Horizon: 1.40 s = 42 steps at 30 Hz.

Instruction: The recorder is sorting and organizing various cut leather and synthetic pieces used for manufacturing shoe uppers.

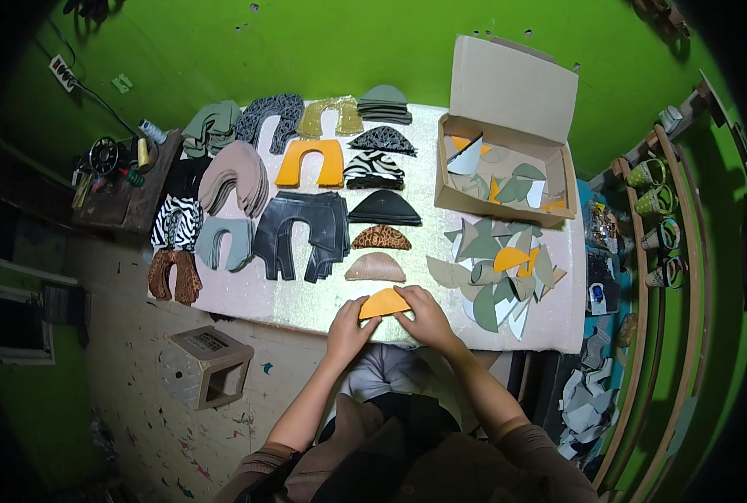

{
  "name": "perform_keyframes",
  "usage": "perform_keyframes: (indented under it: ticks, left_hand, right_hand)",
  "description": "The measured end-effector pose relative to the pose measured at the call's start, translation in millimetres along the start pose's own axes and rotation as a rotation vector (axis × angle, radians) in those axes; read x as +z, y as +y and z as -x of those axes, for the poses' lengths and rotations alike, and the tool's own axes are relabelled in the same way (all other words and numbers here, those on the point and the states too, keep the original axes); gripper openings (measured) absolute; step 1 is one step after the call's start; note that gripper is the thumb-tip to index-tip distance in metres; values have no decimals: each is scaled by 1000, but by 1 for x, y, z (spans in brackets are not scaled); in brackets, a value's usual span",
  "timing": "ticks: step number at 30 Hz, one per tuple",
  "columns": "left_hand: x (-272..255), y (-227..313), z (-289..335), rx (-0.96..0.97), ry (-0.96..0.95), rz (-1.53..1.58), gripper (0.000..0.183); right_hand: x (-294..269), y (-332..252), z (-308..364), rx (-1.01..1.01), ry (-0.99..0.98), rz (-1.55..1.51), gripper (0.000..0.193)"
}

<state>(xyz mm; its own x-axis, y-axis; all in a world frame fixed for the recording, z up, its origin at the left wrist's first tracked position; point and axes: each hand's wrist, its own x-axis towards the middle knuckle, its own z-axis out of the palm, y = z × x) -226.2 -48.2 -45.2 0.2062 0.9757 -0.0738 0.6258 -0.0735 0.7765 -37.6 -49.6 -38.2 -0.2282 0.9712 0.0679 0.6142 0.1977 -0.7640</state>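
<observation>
At the near edge of the table, my left hand [351, 329] and my right hand [426, 316] grip the two ends of an orange half-moon piece [384, 303]. Its curved edge faces away from me. Just beyond it lies a column of half-moon stacks: beige [376, 267], leopard print [381, 238], black [385, 209], zebra print [374, 171], dark patterned [382, 142] and olive green [384, 106]. Left of these are U-shaped stacks, among them orange [309, 163], black [304, 239] and dusty pink [232, 178]. Whether I hold one layer or several, I cannot tell.
An open cardboard box [507, 205] with cut pieces stands at the back right. Loose green, grey and orange scraps [483, 307] lie before it. A sewing machine [105, 157] is at the far left, a wooden stool [205, 366] on the floor, and a shoe rack [633, 335] at right.
</observation>
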Motion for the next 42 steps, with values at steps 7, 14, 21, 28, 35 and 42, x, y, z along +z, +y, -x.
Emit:
perform_keyframes:
  ticks: [7,14,21,28,35,42]
  left_hand:
    - [-20,-23,19,-18,69,21,41]
    - [-63,-59,8,24,97,-52,41]
    - [-96,-101,-7,213,22,-257,40]
    - [-105,-121,-22,354,-20,-246,40]
    - [-114,-118,-40,293,-96,-94,37]
    - [-124,-127,-33,394,-105,-176,41]
  right_hand:
    - [33,-21,2,0,0,-86,47]
    - [75,-54,-30,-29,45,-6,47]
    - [118,-78,-46,-30,99,336,43]
    - [134,-82,-54,12,206,420,41]
    - [123,-88,-60,154,197,342,38]
    - [127,-89,-56,159,118,379,41]
